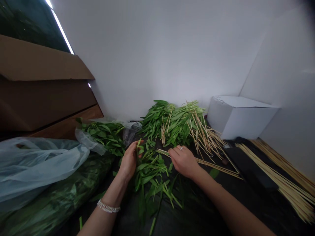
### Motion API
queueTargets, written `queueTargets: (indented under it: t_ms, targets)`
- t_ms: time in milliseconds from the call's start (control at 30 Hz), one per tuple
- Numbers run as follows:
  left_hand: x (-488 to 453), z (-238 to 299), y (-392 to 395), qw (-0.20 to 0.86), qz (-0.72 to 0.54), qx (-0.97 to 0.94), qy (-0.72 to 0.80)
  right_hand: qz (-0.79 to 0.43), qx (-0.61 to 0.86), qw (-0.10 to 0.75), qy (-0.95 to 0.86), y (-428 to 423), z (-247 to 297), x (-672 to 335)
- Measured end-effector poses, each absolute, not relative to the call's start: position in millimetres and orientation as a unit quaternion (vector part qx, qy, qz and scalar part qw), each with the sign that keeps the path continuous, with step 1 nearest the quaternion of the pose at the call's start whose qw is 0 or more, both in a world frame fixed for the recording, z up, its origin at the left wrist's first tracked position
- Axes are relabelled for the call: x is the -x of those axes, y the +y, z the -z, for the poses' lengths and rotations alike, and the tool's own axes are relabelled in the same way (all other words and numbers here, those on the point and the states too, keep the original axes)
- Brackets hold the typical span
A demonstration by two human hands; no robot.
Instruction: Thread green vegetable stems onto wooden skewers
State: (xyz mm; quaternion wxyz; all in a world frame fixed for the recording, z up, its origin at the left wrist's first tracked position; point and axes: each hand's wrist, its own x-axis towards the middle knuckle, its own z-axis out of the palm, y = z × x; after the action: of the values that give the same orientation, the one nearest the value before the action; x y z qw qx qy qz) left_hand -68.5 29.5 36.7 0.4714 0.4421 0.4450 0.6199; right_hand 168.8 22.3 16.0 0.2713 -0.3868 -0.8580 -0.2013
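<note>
My left hand [129, 160], with a beaded bracelet at the wrist, is curled round a small bit of leafy greens [140, 149]. My right hand [182, 160], wearing a ring, has its fingers pinched together on thin bamboo skewers [218, 167]. Pale skewer tips stick out to the left of its fingers, and the shafts run on beyond the hand to the right. How many it grips is hidden. Between and below both hands lies a loose pile of cut leafy stems [151, 168] on a dark surface [192, 209].
Behind the hands are heaped leafy bunches [159, 118] with skewers [204, 131] among them. Plastic bags [41, 164] of greens lie left, under a cardboard box [44, 62]. At right stand a white box [242, 114] and long skewer bundles [278, 180] beside a black object [251, 168].
</note>
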Motion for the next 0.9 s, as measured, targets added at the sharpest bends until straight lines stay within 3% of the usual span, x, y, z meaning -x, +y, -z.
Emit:
queueTargets:
  t_ms: [367, 900]
  targets:
    - [60, -30, 22, 0.461, -0.579, -0.489, 0.461, 0.195, 0.358, 0.306, -0.860, 14, -15, -162]
    - [59, -30, 20, 0.492, -0.538, -0.503, 0.464, 0.226, 0.354, 0.282, -0.863, 9, -11, -155]
